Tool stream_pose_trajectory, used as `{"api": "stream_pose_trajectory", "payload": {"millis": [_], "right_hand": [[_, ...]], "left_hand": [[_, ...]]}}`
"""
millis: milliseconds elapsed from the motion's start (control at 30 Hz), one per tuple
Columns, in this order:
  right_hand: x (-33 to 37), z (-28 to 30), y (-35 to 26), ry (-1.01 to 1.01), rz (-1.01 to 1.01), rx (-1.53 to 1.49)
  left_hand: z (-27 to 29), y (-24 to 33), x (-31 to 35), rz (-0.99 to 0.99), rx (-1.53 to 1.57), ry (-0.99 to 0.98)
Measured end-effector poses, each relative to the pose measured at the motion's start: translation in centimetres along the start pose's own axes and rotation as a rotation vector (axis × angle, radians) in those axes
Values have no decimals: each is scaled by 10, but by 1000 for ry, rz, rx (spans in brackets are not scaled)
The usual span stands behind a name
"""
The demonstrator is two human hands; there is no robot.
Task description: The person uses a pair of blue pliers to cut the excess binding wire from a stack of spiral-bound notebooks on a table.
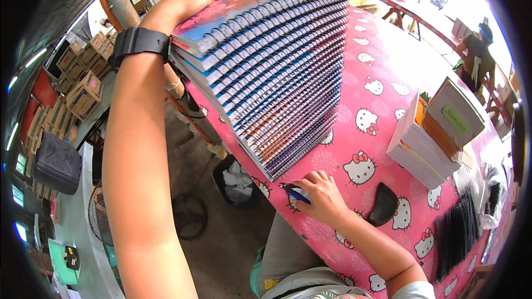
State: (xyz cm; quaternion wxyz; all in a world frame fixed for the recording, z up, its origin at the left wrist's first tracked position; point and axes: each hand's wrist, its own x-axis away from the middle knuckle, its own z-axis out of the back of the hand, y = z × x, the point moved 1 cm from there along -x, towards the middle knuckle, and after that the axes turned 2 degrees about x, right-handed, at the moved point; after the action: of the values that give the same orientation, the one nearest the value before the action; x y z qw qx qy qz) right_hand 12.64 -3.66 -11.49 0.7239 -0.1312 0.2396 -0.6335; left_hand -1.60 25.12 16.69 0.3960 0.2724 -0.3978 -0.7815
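A tall stack of spiral-bound notebooks [277, 83] stands on the pink-covered table, its black coil bindings facing me. My left hand [191, 5], with a black watch on the wrist, lies over the far left top edge of the stack. One finger or thumb stretches along the top cover; the other fingers are partly out of sight. Close to the stack's near corner, my right hand [322, 196] is closed around blue-handled pliers [296, 192]. The tool's dark tip points left, just above the table's edge.
Right of my right hand lies a dark curved object [382, 205]. Beyond it are a book pile [424, 152] and several black binding coils [457, 235]. A bin [235, 180] with crumpled paper stands below the table's left edge. Another person [477, 58] is at the far right.
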Motion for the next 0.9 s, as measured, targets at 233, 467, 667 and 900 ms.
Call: {"api": "stream_pose_trajectory", "payload": {"millis": [233, 467, 667, 900], "right_hand": [[-5, -11, 5, 27, 72, 82], [-26, -3, 14, -233, -85, -272], [-47, 12, 15, -487, -134, -303], [-35, 8, 4, -322, -21, -76]], "left_hand": [[-18, 16, 15, -33, -70, 28], [-15, 11, 14, 1, -64, 53], [-11, 16, 13, -54, -266, 113], [-7, 16, 13, -60, -474, 212]]}}
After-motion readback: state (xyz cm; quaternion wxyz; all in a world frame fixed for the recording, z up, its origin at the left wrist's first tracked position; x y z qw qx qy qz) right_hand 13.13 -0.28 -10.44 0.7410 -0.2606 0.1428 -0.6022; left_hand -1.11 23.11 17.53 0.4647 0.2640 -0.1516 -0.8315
